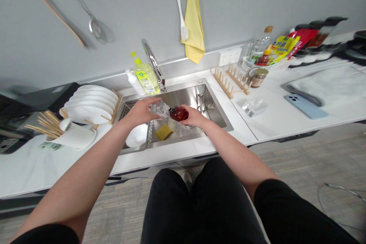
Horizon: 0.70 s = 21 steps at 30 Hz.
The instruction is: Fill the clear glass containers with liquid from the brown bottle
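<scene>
Over the sink (225, 116), my left hand (144, 111) is closed around a clear, see-through cup (162, 109). My right hand (192, 116) grips a small bottle of dark red liquid (178, 113), tipped on its side with its dark neck pointing left at the cup. Whether the neck touches the cup or any liquid runs, I cannot make out. Below them a yellow sponge (164, 132) lies in the sink. Left of it, a white bowl (136, 136) sits in the other compartment, partly under my left forearm.
A faucet (151, 59) rises behind the sink, beside a yellow-green dish soap bottle (146, 78). White plates (88, 108) stand in a rack at left, near a chopstick holder (76, 135). Rightward are a wooden rack (228, 80), a jar (259, 77), crumpled clear plastic (253, 106) and a phone (305, 106).
</scene>
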Motion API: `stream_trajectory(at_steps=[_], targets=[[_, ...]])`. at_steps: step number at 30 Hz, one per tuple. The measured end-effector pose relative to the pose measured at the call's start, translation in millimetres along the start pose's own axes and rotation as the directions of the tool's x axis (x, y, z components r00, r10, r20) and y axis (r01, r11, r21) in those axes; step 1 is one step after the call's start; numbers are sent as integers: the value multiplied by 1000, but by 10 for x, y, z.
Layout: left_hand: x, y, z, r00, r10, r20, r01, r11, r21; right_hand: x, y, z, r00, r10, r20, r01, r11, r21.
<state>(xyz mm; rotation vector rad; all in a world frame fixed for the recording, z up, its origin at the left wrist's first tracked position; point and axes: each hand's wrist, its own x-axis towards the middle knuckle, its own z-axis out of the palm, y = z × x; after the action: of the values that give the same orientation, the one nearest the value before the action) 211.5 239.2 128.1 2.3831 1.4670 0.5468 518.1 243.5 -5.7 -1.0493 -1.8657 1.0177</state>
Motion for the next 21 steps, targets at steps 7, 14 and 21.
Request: stream_trajectory(at_steps=[7, 14, 21], targets=[[-8, 18, -11, 1000, 2, 2, -2, 1000, 21, 5, 21, 5, 1000, 0, -1, 0, 1000, -16], [-1, 10, -10, 1000, 2, 18, -2, 999, 43, -1, -13, -8, 1000, -4, -8, 4, 999, -51], [5, 10, 2, 1000, 2, 30, -3, 999, 45, -7, -24, 4, 1000, -2, -3, 2, 999, -38]])
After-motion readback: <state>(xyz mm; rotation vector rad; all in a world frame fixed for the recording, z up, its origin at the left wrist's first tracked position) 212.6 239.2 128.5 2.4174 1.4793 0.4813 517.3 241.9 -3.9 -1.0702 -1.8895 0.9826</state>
